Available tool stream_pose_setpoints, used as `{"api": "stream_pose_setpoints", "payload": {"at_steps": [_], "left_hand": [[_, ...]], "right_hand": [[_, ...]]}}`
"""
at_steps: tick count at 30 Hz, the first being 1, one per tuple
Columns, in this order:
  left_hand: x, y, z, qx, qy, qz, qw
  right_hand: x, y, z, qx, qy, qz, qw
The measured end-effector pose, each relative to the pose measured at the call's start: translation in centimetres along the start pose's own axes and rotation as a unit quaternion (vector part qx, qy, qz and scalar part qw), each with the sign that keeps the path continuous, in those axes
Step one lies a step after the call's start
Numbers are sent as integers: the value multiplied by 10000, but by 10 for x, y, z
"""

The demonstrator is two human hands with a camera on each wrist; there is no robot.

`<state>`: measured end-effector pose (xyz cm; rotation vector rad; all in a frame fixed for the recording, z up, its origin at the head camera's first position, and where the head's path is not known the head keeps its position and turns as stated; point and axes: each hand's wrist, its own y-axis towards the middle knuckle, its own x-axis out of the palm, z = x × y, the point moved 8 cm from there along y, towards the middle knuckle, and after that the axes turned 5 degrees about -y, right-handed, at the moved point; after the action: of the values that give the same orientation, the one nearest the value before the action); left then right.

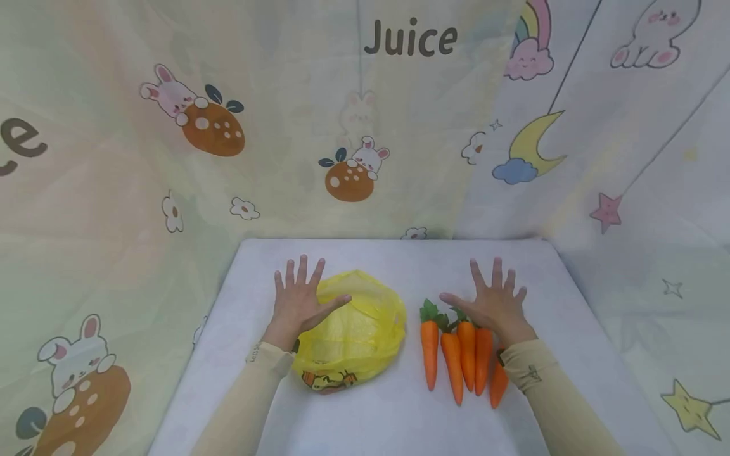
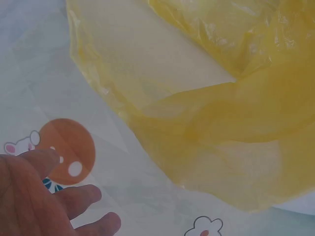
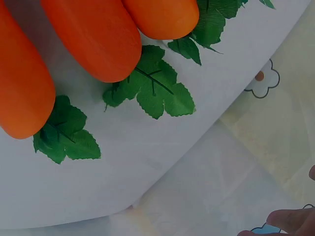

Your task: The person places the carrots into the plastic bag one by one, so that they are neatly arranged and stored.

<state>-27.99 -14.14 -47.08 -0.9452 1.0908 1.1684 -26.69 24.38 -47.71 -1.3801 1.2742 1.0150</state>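
Worktop (image 1: pixel 365 430): white, far edge along the printed cloth (image 1: pixel 285 209)
Cloth: rabbits, moon, stars, "Juice"; rises behind and at both sides
Bag (image 1: pixel 365 329): yellow, on the worktop, left of the carrots (image 1: pixel 452 364)
Gap: narrow, bag to carrots
Margins: white strips outside both and nearer the person
Left grip (image 1: pixel 299 304): fingers spread, by the bag's left edge
Right grip (image 1: pixel 495 304): fingers spread, by the rightmost carrots

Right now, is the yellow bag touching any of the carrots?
Apart. The head view shows a bare strip of white table between the yellow bag and the nearest carrot.
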Motion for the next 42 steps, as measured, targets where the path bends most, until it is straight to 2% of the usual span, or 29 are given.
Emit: {"api": "stream_pose_setpoints", "payload": {"at_steps": [18, 24, 29, 36, 38, 42], "left_hand": [[-4, -1, -4, -31, -118, 67, 9999], [-2, -3, -14, -124, -223, 132, 9996], [0, -7, -29, -204, -519, 372, 9977], [8, -17, -57, -611, -1358, 609, 9870], [13, -21, -65, -771, -1583, 645, 9822], [24, -29, -79, -1108, -2146, 656, 9682]], "right_hand": [[-1, -1, -3, -96, -2, 229, 9997], [1, 0, -6, -198, -38, 433, 9989], [0, 0, -14, -446, 87, 661, 9968], [10, 0, -22, -500, 514, 657, 9953], [14, 0, -23, -467, 610, 655, 9949], [20, -1, -26, -434, 824, 673, 9934]]}}
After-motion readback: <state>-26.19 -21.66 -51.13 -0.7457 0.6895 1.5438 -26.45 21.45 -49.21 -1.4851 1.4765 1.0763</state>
